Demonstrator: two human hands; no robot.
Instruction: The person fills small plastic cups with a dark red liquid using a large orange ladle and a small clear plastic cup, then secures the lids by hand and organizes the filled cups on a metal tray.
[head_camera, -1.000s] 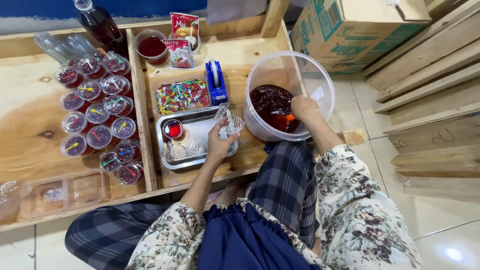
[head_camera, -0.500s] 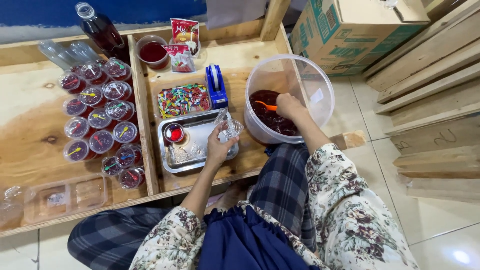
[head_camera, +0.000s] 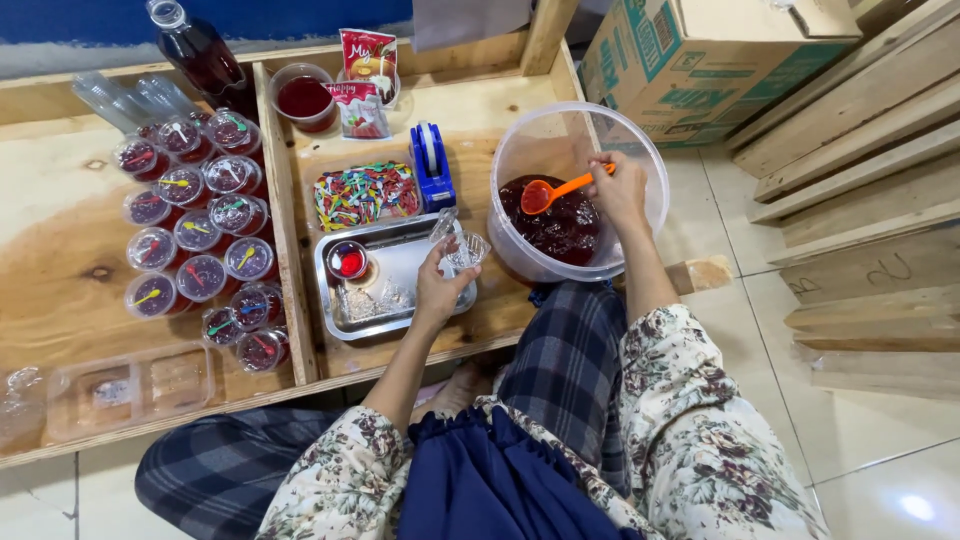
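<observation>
Right hand: closed around the handle of an orange spoon, bowl of the spoon loaded with dark red jelly, held inside the big clear tub.
Tub: on the wooden floor frame by the right knee, about a third full of dark red jelly.
Left hand: gripping a small clear cup, tilted, held over the right edge of the metal tray, just beside the tub; contents of the cup cannot be told.
Tray: one small cup of red liquid at its left end, crumpled clear plastic near the front.
Behind the tray: heap of small coloured spoons; blue tape dispenser.
Left compartment: rows of filled, lidded cups of dark jelly, each with a coloured spoon under the lid.
Back edge: bottle of dark red syrup; open cup of red liquid; two sachets.
Front left: flat clear plastic box.
</observation>
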